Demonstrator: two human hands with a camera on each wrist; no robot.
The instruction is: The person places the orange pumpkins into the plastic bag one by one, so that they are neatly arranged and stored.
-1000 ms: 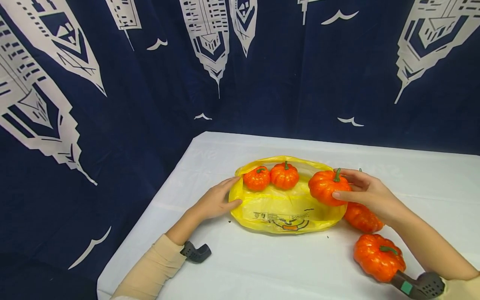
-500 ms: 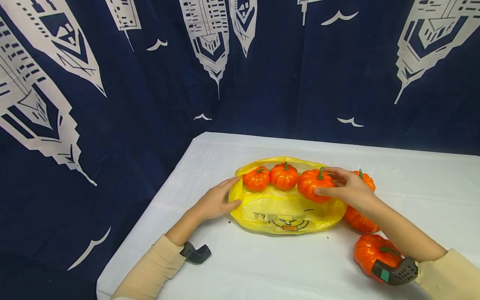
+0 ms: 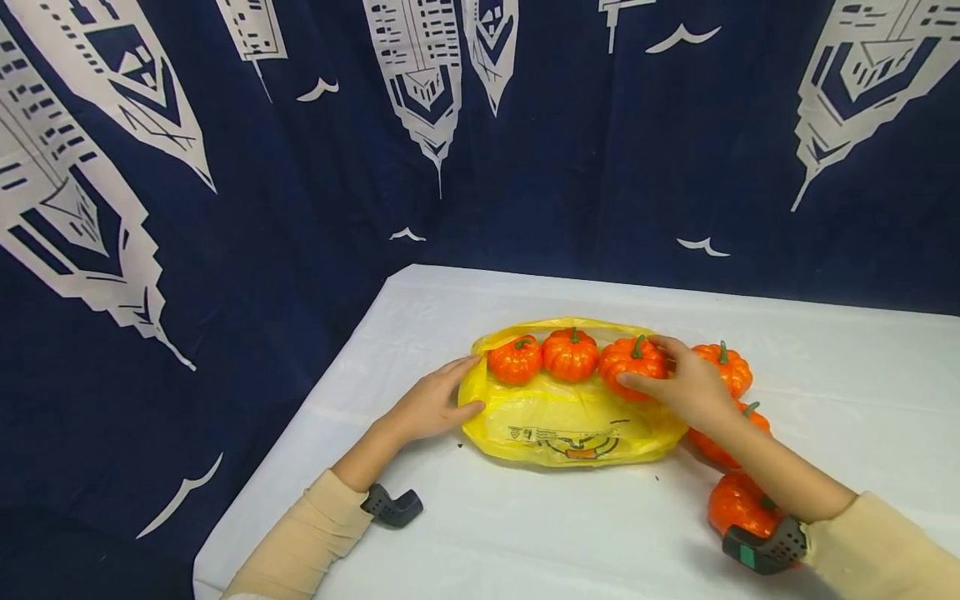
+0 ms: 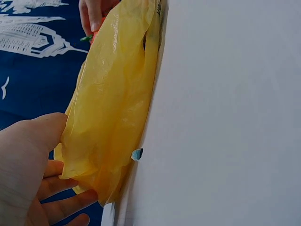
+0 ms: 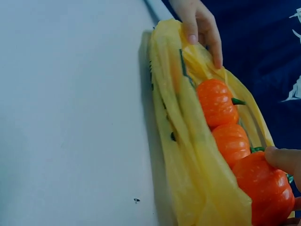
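Note:
A yellow plastic bag lies on its side, its wide mouth facing up. Inside, two small orange pumpkins with green stems sit side by side along the far wall. To their right is a larger orange pumpkin, with my right hand gripping it between thumb and fingers at the bag's right end. The right wrist view shows my thumb on top of this pumpkin, close against its neighbour. My left hand holds the bag's left rim, thumb and fingers spread around the plastic.
Three more orange pumpkins stand outside the bag on the right: one behind my right hand, one partly under the forearm, one nearer the front. A white-covered table carries everything; a dark blue printed curtain hangs behind.
My right hand has carried the large pumpkin left and lower from the bag's right rim to beside the two small ones. The left hand has stayed at the left rim.

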